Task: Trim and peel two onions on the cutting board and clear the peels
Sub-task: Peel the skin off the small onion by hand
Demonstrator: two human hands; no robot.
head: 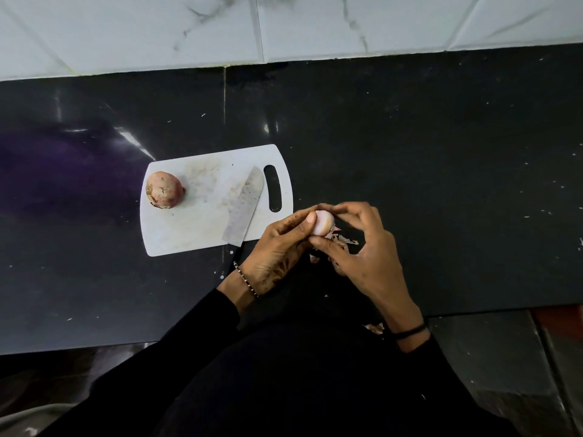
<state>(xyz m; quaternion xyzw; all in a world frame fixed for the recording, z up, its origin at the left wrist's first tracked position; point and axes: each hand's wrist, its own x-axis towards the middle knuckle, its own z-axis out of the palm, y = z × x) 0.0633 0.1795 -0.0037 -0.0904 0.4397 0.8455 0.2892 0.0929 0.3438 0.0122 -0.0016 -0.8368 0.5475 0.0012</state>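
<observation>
Your left hand [277,247] and right hand [362,247] pinched the pale onion [325,223] just off the board [195,228], peels [342,238] beneath; the brown onion [164,189] lay well left.

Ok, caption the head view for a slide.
Left hand and right hand peel a pale round onion beside a white cutting board bearing a brown-skinned onion and steel knife.

White cutting board [195,228], brown-pink unpeeled onion [164,189], pale pink peeled onion [325,223], black counter [441,184].
</observation>
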